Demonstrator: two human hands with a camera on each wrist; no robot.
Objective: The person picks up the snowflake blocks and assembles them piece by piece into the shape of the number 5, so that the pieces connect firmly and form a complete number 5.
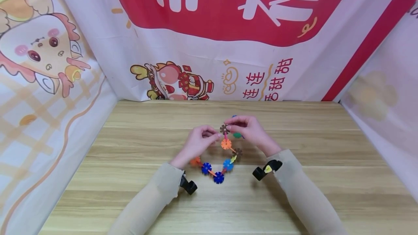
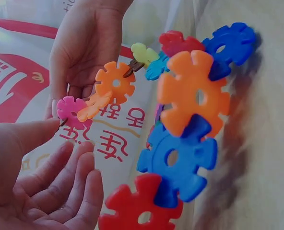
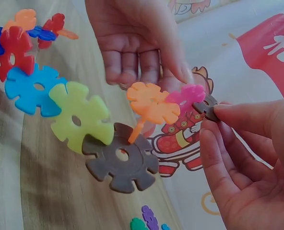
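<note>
The right hand [image 1: 246, 128], at 3 o'clock from the upper brown disc [image 1: 223, 129], pinches it in its fingertips; the left hand [image 1: 198, 140], at 8 o'clock, is loosely open, thumb by the pink disc [image 3: 187, 96], contact unclear; the disc chain [image 1: 228, 165] bends at 6 o'clock through a dark-blue disc [image 1: 218, 178], over the counter [image 1: 241, 209]

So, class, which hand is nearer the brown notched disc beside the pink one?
Right: the right hand pinches the brown notched disc, while the left hand is just to its left.
</note>
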